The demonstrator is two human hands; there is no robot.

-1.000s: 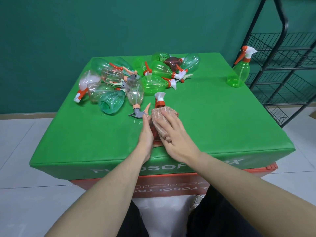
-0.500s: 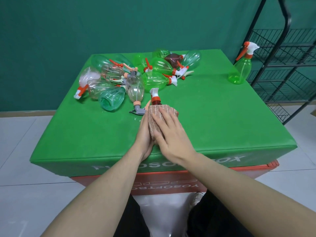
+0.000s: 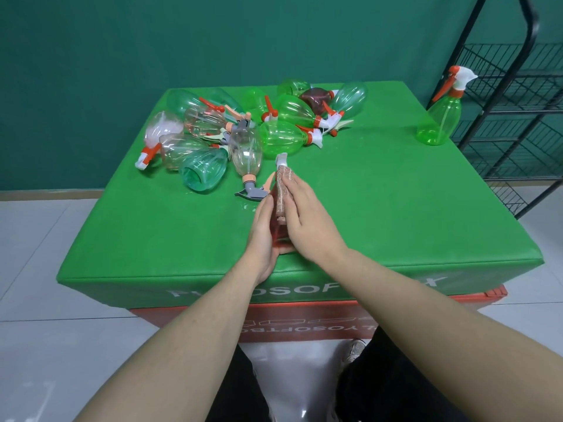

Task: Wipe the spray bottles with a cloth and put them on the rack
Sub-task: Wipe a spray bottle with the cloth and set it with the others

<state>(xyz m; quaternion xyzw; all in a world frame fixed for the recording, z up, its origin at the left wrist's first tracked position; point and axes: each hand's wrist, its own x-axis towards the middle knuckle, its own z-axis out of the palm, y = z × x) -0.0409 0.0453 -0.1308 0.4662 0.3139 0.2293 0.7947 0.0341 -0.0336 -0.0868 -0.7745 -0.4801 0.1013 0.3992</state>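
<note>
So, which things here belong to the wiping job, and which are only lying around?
Belong to the job:
- reddish spray bottle, held by left hand
- cloth, pressed on it by right hand
- pile of spray bottles
- upright green spray bottle
- black wire rack

Lying about:
- green padded box
- orange base

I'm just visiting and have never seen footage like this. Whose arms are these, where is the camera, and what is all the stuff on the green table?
No machine here: these are a person's bare arms, filmed by a camera worn on their head, looking forward and down. The left hand holds a pinkish spray bottle from the side, while the right hand presses a brownish cloth against it to wipe it. On the green table lies a heap of bottles, green, clear and one dark, all on their sides. One green bottle stands upright at the far right corner. Beyond it is the black wire rack where wiped bottles should go.
</note>
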